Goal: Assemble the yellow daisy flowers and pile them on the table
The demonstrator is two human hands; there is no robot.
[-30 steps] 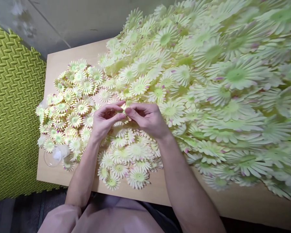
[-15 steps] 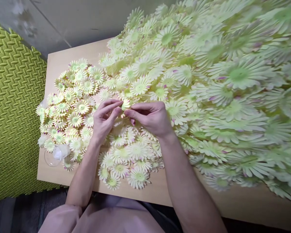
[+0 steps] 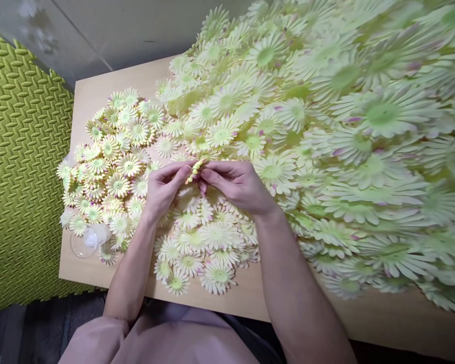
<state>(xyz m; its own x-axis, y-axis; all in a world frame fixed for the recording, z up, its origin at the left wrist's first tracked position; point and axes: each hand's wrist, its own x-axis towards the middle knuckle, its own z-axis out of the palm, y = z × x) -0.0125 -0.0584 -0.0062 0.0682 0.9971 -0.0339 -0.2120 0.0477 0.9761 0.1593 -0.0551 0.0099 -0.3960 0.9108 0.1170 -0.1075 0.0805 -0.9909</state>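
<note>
Between my two hands, a small pale yellow artificial flower head (image 3: 195, 171) is seen nearly edge-on. My left hand (image 3: 166, 187) pinches its left side with thumb and fingers. From the right, my right hand (image 3: 235, 186) has thumb and fingers closed on the other side of it; the fingertips partly hide how it is gripped. Below the hands lies a low heap of flat petal layers (image 3: 212, 242) with pale green centres. To the left rests a pile of fuller flower heads (image 3: 117, 186) with pink-purple petal tips.
A large mound of pale petal layers (image 3: 379, 116) covers the table's right side. A clear round container (image 3: 84, 243) sits at the left near the front edge of the wooden table (image 3: 87, 270). A green woven-pattern foam mat (image 3: 26, 167) stands at the left, a grey wall (image 3: 129, 30) behind.
The flower head has turned from a slant to nearly edge-on between my fingertips. My right hand's fingers have shifted slightly around it. The camera view has moved a little.
</note>
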